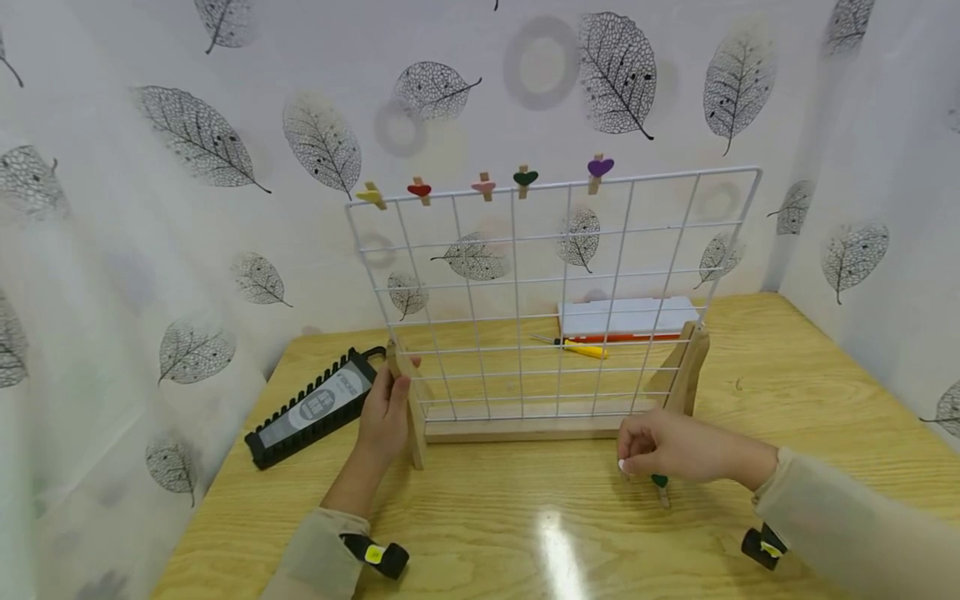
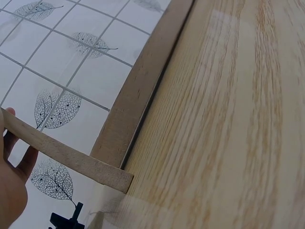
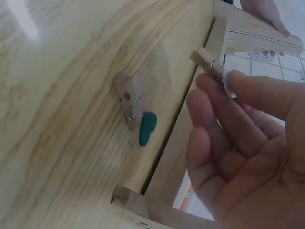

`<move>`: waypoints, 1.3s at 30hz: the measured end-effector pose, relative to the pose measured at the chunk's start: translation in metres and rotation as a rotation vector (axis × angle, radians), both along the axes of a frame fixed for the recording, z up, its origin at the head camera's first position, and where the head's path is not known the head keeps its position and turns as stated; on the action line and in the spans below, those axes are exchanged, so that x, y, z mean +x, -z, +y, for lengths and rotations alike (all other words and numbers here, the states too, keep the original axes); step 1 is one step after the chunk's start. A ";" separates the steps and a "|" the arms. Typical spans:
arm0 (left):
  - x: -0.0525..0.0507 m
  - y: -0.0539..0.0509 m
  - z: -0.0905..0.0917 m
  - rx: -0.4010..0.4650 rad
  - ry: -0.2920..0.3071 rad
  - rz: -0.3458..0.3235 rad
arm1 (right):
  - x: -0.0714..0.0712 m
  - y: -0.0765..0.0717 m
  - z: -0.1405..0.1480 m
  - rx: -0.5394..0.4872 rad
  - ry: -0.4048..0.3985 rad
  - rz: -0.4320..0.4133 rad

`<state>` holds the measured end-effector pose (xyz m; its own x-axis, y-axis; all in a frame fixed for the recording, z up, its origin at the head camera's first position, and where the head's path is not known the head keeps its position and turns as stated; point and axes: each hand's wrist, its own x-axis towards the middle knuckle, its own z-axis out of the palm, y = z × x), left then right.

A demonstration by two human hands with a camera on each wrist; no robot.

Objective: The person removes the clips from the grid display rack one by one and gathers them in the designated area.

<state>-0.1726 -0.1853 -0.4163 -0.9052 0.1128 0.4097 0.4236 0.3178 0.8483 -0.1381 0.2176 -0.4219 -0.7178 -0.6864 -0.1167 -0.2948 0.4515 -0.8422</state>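
One wooden clothespin point(image 3: 206, 61) pinched in the right hand point(image 1: 667, 446), above the tabletop point(image 1: 480, 508); presumably light, stiff, springy; best squeezed at its handle end; left hand point(image 1: 386, 417) grips the wooden side post point(image 1: 415, 429).

Your left hand point(image 2: 12, 183) holds a wooden leg point(image 2: 66, 155) at the left edge of view. The leg meets a long wooden bar point(image 2: 136, 93) along the table point(image 2: 228, 114); a wire grid point(image 2: 65, 88) fronts a leaf-patterned backdrop point(image 2: 88, 131).
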 end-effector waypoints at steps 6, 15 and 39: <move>0.000 0.001 0.000 -0.002 -0.002 -0.001 | 0.002 0.007 -0.006 0.091 0.066 0.026; 0.000 0.001 0.000 -0.003 -0.006 -0.003 | 0.005 0.019 -0.012 0.076 0.088 0.025; 0.001 -0.001 0.001 0.000 -0.001 -0.008 | 0.010 0.016 -0.012 0.161 0.118 0.118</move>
<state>-0.1718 -0.1848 -0.4150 -0.9086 0.1122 0.4023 0.4164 0.3178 0.8518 -0.1284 0.2054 -0.4382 -0.8071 -0.5763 -0.1284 -0.3243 0.6145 -0.7192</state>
